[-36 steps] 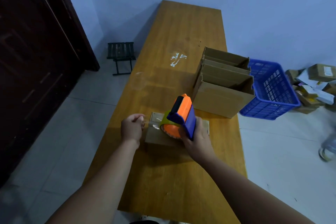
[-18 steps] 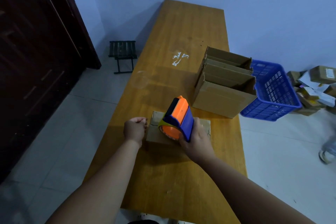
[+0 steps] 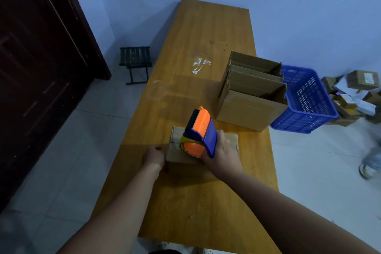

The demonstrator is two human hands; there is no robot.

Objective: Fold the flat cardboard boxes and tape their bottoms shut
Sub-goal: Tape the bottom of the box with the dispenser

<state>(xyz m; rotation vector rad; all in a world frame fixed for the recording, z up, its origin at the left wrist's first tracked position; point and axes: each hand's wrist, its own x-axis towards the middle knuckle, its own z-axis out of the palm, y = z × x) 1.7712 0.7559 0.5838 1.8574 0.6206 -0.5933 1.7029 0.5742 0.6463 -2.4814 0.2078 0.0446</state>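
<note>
A small brown cardboard box [image 3: 177, 153] lies on the wooden table [image 3: 198, 202] with its closed flaps facing up. My right hand [image 3: 221, 153] grips an orange and blue tape dispenser [image 3: 199, 133] and holds it down on the box's top. My left hand [image 3: 154, 156] presses against the box's left end, fingers curled at the tape's start. Most of the box's top is hidden by the dispenser and my right hand.
Two open-topped cardboard boxes [image 3: 250, 97] stand further back on the table's right side. A blue plastic basket [image 3: 305, 99] sits just off the right edge. A small dark stool [image 3: 135, 62] and a dark door [image 3: 37, 64] are to the left. Parcels [image 3: 354, 93] litter the floor at right.
My left hand has slid from the box's top left corner down onto its left end. The dispenser has shifted slightly left along the box's top.
</note>
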